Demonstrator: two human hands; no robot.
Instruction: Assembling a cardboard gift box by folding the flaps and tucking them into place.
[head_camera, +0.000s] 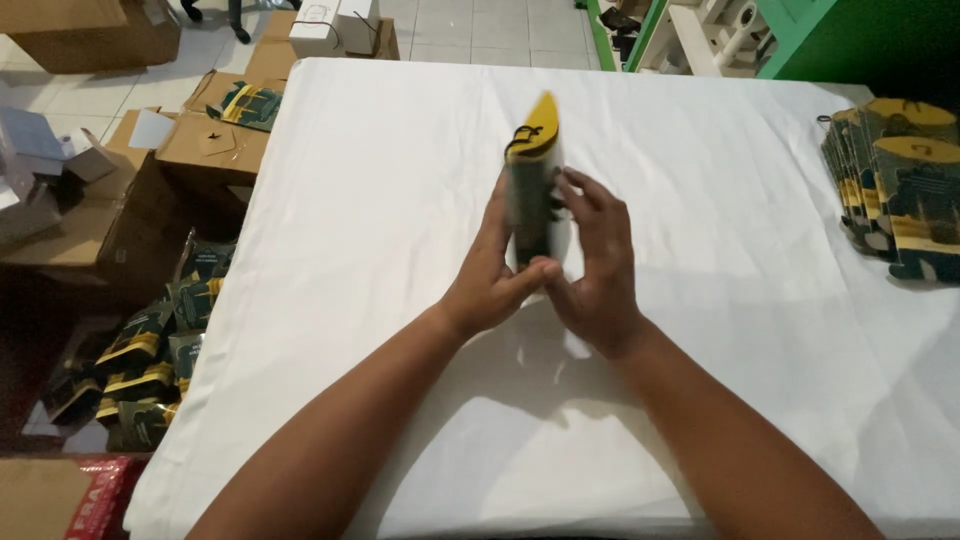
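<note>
— Hands first: where, and doing what?

— Both over the middle of the white table (400, 150). Left hand (490, 285) and right hand (598, 265) pressed in from either side on one folded paper package (535, 190), dark green with a yellow pointed top and a thin black cord at that top.

— Clamped or loose?

— Clamped. Left thumb laid across the near end of the package, left fingers hidden behind it. Right fingers spread along its right face, fingertips toward the far end. Thumbs nearly touching at the near edge.

— Package flat or standing?

— Held on edge, long axis running near to far, yellow tip pointing far. Motion-blurred, so cannot tell whether touching the cloth or lifted just above it.

— Anything else on the table?

— Stack of matching packages (900, 190) at the far right edge, overlapped like fanned cards, green and yellow, well apart from the hands.

— And off the table?

— Left side, on the floor: more green-and-yellow packages (150, 350) heaped near the table's left edge. Farther off, open brown cardboard boxes (200, 140), one with a package lying on its flap. White carton (335, 25) beyond the far left corner. Green frame (640, 35) at far right, past the table.
</note>
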